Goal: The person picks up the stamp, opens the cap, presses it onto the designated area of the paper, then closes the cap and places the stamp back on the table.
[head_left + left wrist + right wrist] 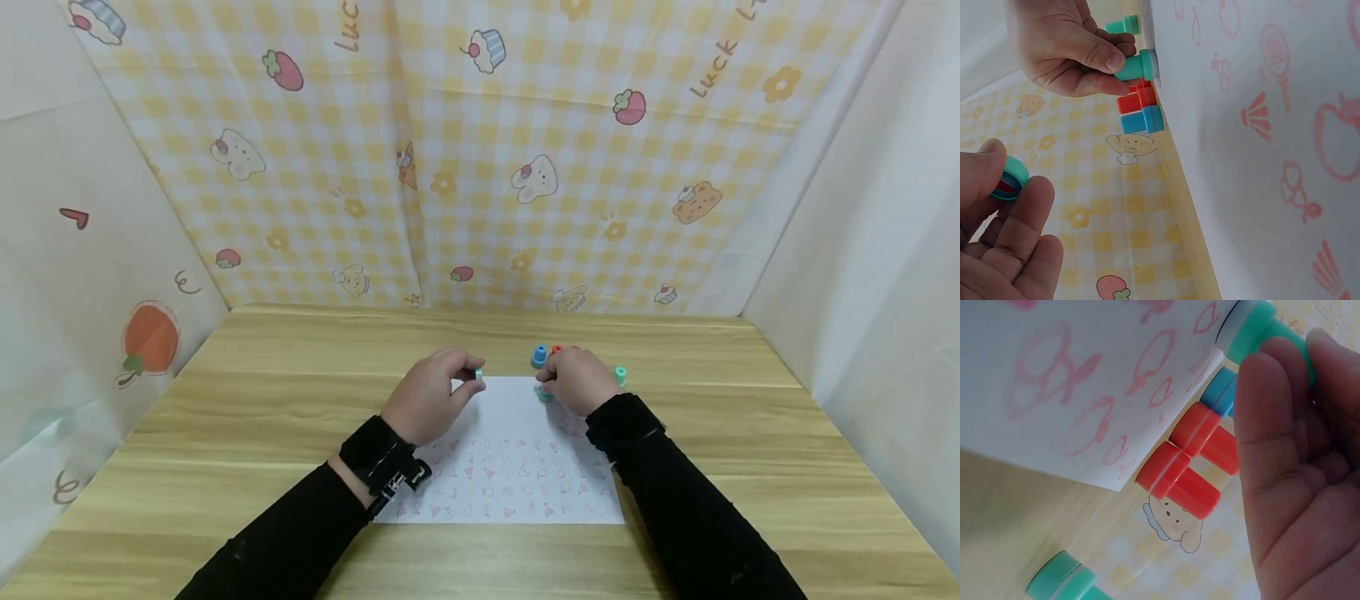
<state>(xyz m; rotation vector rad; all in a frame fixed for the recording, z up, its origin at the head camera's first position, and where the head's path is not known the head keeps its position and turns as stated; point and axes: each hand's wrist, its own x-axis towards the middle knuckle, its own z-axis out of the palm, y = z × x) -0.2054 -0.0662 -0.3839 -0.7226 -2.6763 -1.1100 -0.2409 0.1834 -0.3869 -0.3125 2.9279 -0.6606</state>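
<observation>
My left hand [429, 402] is raised over the left part of the paper and pinches a small green cap [1015, 177] between thumb and fingers. The cap's hollow side faces the left wrist camera. My right hand [582, 383] grips a green toy stamp [1137, 66] by its handle, its pale stamping end right at the sheet near the far edge. Across the white sheet of paper [510, 417] run rows of pink-red printed pictures, such as a racket, shuttlecocks and fruit shapes. The paper's far part, between my hands, is plain white.
Past the paper's far edge stand a blue stamp [539, 357] and two red stamps, one red stamp [1179, 481] partly hidden by my right hand in the head view. Another green stamp [620, 375] stands to their right. A yellow checked curtain [480, 208] hangs behind the wooden table [300, 375].
</observation>
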